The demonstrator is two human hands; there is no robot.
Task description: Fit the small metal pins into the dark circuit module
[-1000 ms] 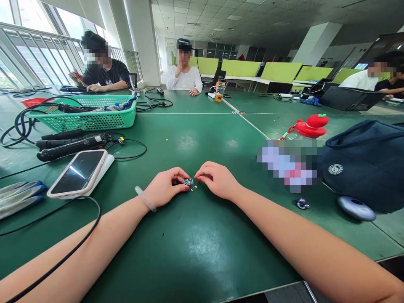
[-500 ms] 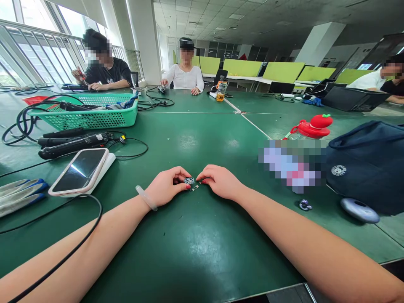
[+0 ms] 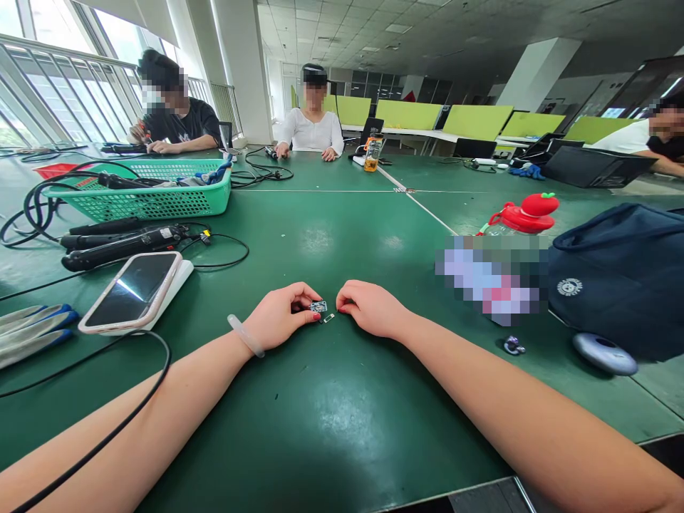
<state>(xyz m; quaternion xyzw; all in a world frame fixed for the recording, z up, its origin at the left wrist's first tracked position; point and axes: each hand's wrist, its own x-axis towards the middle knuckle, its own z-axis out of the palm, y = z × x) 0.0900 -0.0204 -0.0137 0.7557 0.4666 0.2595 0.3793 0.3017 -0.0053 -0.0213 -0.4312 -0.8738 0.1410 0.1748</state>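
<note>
My left hand point(image 3: 291, 308) pinches a small circuit board point(image 3: 319, 306) between thumb and fingers, just over the green table. Below the board lies a tiny pale rectangular piece point(image 3: 329, 318), beside my left thumb. To the right of these, my right hand point(image 3: 368, 306) rests close to the tabletop with its thumb and fingertips pressed together. Whatever its fingertips hold, if anything, is too small or hidden to make out. A short gap separates the two hands. My left wrist wears a pale bracelet point(image 3: 245, 335).
Left are a phone point(image 3: 136, 288), gloves point(image 3: 37, 331), black cabled devices point(image 3: 125, 239) and a green basket point(image 3: 154, 206). A black cable crosses my left forearm. Right are a red-lidded bottle point(image 3: 521, 215), a navy bag point(image 3: 614, 278) and a rounded case point(image 3: 605, 355). People sit across the table.
My right hand has drawn slightly away from the board, and its fingertips have closed together. My left hand keeps its pinch on the board. The whole view has shifted a little.
</note>
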